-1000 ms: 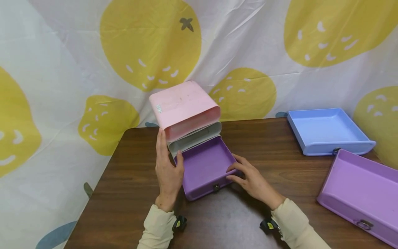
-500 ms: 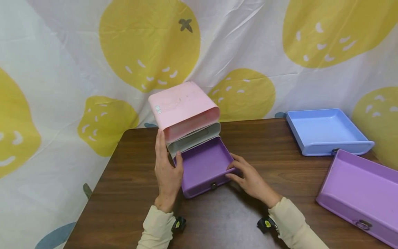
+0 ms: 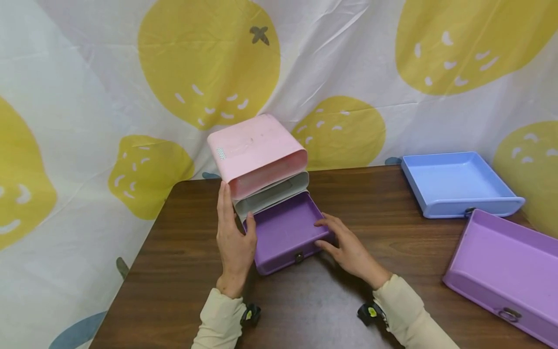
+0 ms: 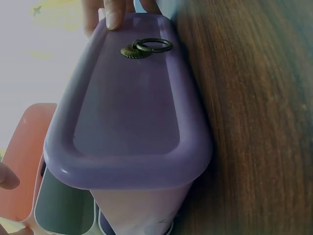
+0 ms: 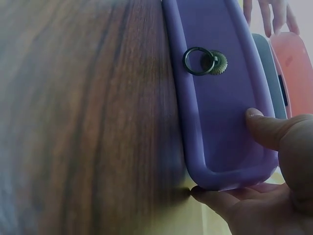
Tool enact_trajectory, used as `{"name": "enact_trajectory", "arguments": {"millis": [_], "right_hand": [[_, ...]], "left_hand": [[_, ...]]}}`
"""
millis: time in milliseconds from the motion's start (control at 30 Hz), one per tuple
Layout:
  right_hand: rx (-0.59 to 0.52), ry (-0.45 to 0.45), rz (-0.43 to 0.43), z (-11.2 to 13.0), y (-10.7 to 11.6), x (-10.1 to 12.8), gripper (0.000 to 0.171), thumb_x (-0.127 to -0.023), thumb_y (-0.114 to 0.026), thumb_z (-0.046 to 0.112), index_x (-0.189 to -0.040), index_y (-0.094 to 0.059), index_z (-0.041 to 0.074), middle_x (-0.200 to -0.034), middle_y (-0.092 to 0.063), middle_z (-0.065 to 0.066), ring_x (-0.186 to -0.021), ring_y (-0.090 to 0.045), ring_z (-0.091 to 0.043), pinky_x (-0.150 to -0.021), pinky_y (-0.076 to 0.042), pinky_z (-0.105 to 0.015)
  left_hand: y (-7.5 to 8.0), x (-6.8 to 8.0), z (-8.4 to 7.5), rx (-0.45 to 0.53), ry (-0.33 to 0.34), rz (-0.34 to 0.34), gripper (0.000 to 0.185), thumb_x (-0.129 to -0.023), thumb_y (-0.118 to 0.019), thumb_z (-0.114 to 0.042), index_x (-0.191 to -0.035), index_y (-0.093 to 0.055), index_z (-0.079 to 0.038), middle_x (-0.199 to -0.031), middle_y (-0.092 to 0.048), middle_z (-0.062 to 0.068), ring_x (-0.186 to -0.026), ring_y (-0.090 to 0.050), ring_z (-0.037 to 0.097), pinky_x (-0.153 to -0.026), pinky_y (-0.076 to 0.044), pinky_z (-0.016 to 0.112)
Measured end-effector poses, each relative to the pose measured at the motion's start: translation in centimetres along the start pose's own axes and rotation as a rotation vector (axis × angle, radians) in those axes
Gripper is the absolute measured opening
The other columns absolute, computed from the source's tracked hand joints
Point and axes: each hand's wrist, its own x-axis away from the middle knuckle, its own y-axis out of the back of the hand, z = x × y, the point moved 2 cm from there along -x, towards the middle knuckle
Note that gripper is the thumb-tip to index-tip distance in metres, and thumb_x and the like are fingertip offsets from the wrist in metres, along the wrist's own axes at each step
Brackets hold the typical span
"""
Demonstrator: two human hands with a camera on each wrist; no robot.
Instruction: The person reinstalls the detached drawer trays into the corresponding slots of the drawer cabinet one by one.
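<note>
1. Starting nearest the viewer, two cream sleeves are seen reaching forward over a dark wooden table (image 3: 174, 271), one hand at each side of a purple drawer (image 3: 285, 232).
2. The right hand (image 3: 346, 247) is laid at the drawer's front right corner, fingers loosely spread; in the right wrist view the thumb is pressed flat on the front panel and the fingers are curved round the corner's edge.
3. The left hand (image 3: 235, 237) is held straight and flat along the drawer's left side, with fingertips reaching the side of the cabinet (image 3: 259, 155) and the thumb resting on the drawer's rim.
4. The drawer is seated partly in the lowest slot of the pink-and-grey cabinet, its front still projecting toward the viewer; its line of travel runs away from the hands, up and slightly left. Both hands are about equally near it.
5. A small ring pull (image 4: 146, 47) is fixed at the centre of the front panel and is touched by neither hand.
6. Farther right, a blue drawer (image 3: 459, 184) and a second purple drawer (image 3: 505, 271), cut off by the frame, are seen lying loose.
7. The drawer's rear end and the slot's depth are hidden inside the cabinet.
</note>
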Motion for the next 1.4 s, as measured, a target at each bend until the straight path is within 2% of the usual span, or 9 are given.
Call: {"name": "enact_trajectory", "arguments": {"millis": [100,200,833,1067,1333,1400], "right_hand": [[0.012,-0.014,-0.018,0.0,0.0,-0.2,0.06,-0.092,-0.076,0.004,-0.147,-0.051,0.0,-0.151,-0.052,-0.026,-0.14,-0.053,-0.043,-0.114,-0.043,-0.059],[0.02,-0.037,-0.025,0.0,-0.1,-0.3,0.068,-0.093,-0.076,0.006,-0.152,-0.044,-0.001,-0.15,-0.053,-0.026,-0.138,-0.055,-0.043,-0.114,-0.044,-0.058],[-0.004,-0.093,-0.049,-0.3,-0.8,-1.2,0.067,-0.095,-0.074,0.009,-0.152,-0.042,-0.003,-0.15,-0.052,-0.027,-0.14,-0.053,-0.044,-0.118,-0.041,-0.059],[-0.002,-0.098,-0.059,-0.5,-1.0,-1.5,0.066,-0.096,-0.073,0.009,-0.151,-0.042,-0.005,-0.149,-0.053,-0.029,-0.14,-0.052,-0.045,-0.118,-0.04,-0.06],[-0.014,-0.119,-0.049,-0.5,-1.1,-1.7,0.066,-0.097,-0.072,0.01,-0.152,-0.041,-0.005,-0.15,-0.051,-0.03,-0.14,-0.052,-0.046,-0.119,-0.039,-0.06],[-0.014,-0.127,-0.047,-0.5,-1.2,-1.8,0.066,-0.097,-0.072,0.01,-0.153,-0.04,-0.005,-0.151,-0.05,-0.03,-0.14,-0.051,-0.046,-0.119,-0.039,-0.06]], "left_hand": [[0.0,0.0,0.0,0.002,0.001,0.0,0.087,-0.092,-0.066,-0.001,-0.167,-0.027,-0.019,-0.174,-0.028,-0.001,-0.156,-0.038,0.021,-0.111,-0.046,0.047],[0.0,0.0,0.0,0.001,0.0,-0.001,0.087,-0.092,-0.066,-0.001,-0.167,-0.027,-0.019,-0.174,-0.028,-0.001,-0.156,-0.039,0.021,-0.112,-0.046,0.046],[0.0,0.1,0.0,0.017,0.02,0.005,0.087,-0.092,-0.066,-0.001,-0.167,-0.026,-0.022,-0.174,-0.028,-0.002,-0.155,-0.038,0.019,-0.11,-0.047,0.045],[0.0,0.1,0.0,0.015,0.003,-0.005,0.086,-0.092,-0.066,0.001,-0.167,-0.027,-0.019,-0.173,-0.029,0.002,-0.155,-0.04,0.021,-0.11,-0.047,0.043],[0.0,0.2,0.0,0.033,0.01,-0.003,0.085,-0.093,-0.065,0.0,-0.167,-0.027,-0.019,-0.174,-0.027,-0.001,-0.149,-0.047,0.022,-0.098,-0.055,0.051],[-0.1,0.2,-0.1,0.034,0.016,-0.001,0.086,-0.093,-0.066,-0.001,-0.167,-0.027,-0.02,-0.174,-0.027,-0.002,-0.15,-0.046,0.021,-0.099,-0.054,0.05]]}}
